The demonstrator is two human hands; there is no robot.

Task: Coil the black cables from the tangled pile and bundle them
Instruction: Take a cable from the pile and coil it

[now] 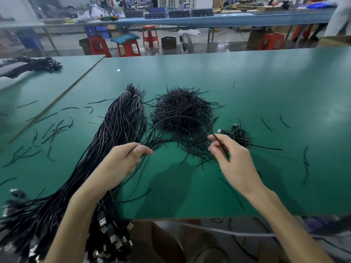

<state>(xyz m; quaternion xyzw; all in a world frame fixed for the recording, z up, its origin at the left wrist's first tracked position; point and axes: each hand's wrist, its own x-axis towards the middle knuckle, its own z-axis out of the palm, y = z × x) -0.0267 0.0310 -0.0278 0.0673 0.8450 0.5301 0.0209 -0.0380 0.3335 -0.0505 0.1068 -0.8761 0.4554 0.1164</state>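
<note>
One coiled cable [239,134] looks finished; the long bunch [121,126] waits uncoiled. The left hand [123,162] fingers pinch a loose cable [176,116], the right hand [235,164] a tie [221,146].

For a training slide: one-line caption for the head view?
Left hand grips a looped thin black cable; right hand pinches a short black wire tie over the green table.
</note>
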